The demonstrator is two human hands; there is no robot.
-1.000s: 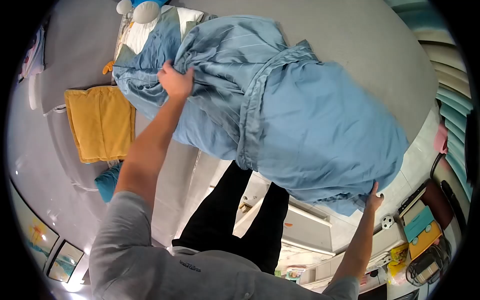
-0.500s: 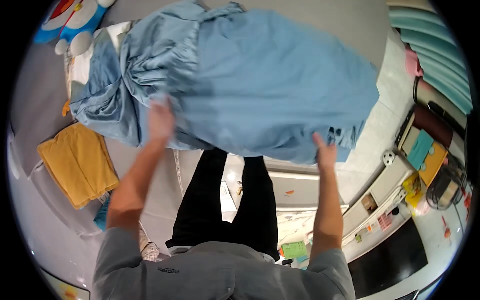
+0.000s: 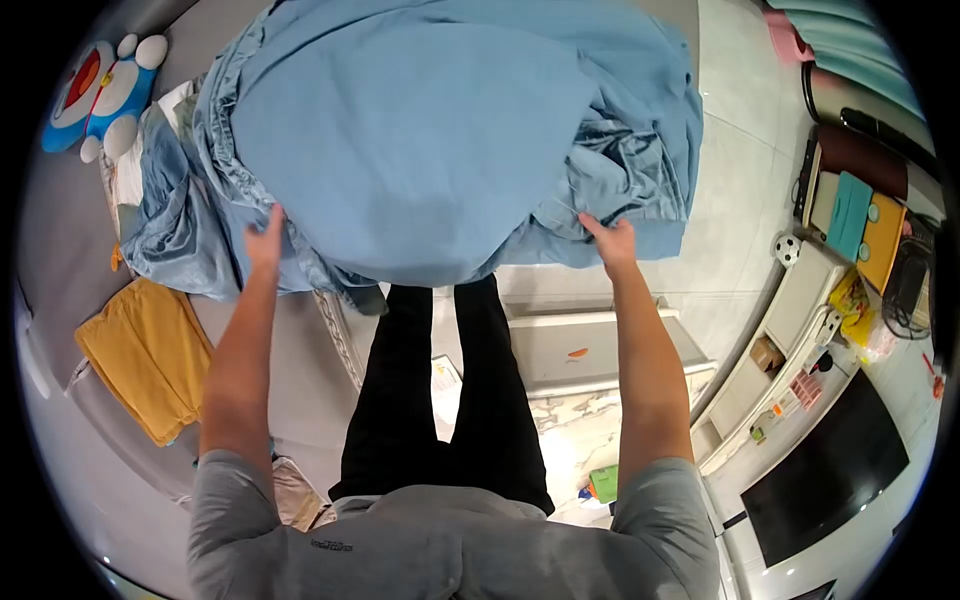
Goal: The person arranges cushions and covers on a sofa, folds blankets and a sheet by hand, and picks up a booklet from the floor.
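Nearest are the person's grey shirt [image 3: 430, 545] and black trousers [image 3: 440, 465], with both forearms stretched forward, one on each side of the legs. The left hand [image 3: 264, 240] is at the quilt's near side, thumb up and fingers partly curled; whether it has hold of any cloth I cannot tell. The right hand [image 3: 614, 242] is about level with it, well apart, thumb spread from the fingers and laid at the lower edge of a bunched fold [image 3: 625, 165]; its grip, too, cannot be made out. The quilt [image 3: 420, 130] lies straight ahead of both hands, its long axis running left to right across the person's front, so neither hand is clearly nearer to its middle. The right hand is close to the quilt's right end, while a crumpled stretch runs out to the left beyond the left hand. A gathered band [image 3: 222, 140] slants down toward that hand. Left of the quilt, a yellow cushion [image 3: 148, 360] sits on the sofa [image 3: 300, 390], and farther off lies a blue doll [image 3: 105, 100].
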